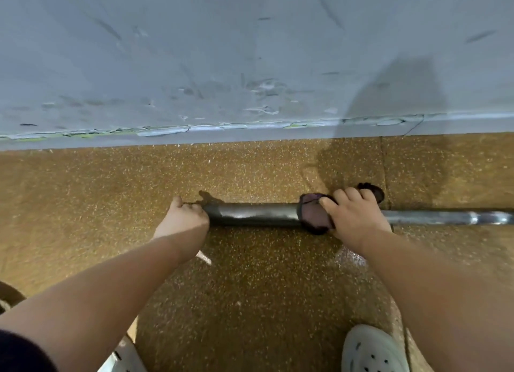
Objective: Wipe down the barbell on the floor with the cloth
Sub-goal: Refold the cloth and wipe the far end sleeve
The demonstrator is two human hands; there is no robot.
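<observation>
Right hand (354, 218) is clamped down over a dark purple cloth (314, 217), w/ the cloth bunched around the barbell (256, 214) and a bit of it poking out past the fingers on the far side. Left hand (185, 218) is closed around the bar's left end, fingers curled over the top, thumb side facing the wall.

Barbell lies flat on the floor (250, 288), running left to right, roughly parallel to the wall (222, 51) and not far from it. The stretch btw the two hands is a thick black sleeve w/ a dull shine; right of the cloth the bar gets thinner and is bare grey metal w/ a collar ridge near the frame edge.

No brand, label or writing I can read anywhere on the bar, cloth or shoes.

Floor is speckled tan/brown terrazzo-type stuff, w/ a joint line running away from camera just right of the right hand. Wall is pale grey-blue, scuffed, paint chipped and cracking along the skirting strip at the bottom. A white perforated clog (372, 349) sits at the near edge, right side, and part of another one (125, 357) at the near left.
</observation>
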